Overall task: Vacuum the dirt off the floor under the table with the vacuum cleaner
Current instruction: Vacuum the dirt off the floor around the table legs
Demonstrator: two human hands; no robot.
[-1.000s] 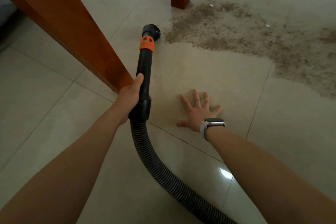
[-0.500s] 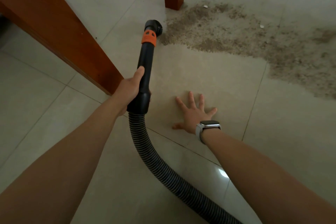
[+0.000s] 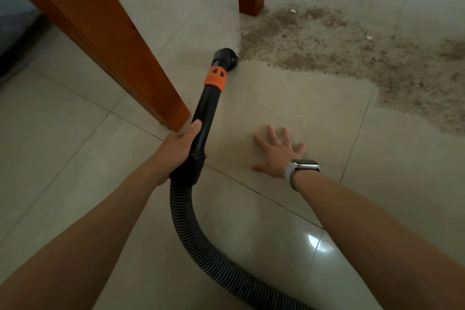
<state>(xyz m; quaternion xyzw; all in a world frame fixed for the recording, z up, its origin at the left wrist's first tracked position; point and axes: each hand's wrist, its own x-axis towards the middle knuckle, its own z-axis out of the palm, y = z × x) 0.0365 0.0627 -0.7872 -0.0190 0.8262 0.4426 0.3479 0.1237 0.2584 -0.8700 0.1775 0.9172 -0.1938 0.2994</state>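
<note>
Nozzle [image 3: 225, 57] has crept forward – now touching the dirt [image 3: 352, 58] edge, so suction's starting there. Left hand [image 3: 180, 150] fingers clamped on the wand [image 3: 207, 113]; right hand [image 3: 278, 152] fingers spread flat on the floor [image 3: 75, 133].

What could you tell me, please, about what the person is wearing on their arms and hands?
Both forearms are bare, with no sleeves in view and no gloves on the left hand or right hand. The right wrist carries a smartwatch with a dark rectangular face and a light grey strap.
</note>
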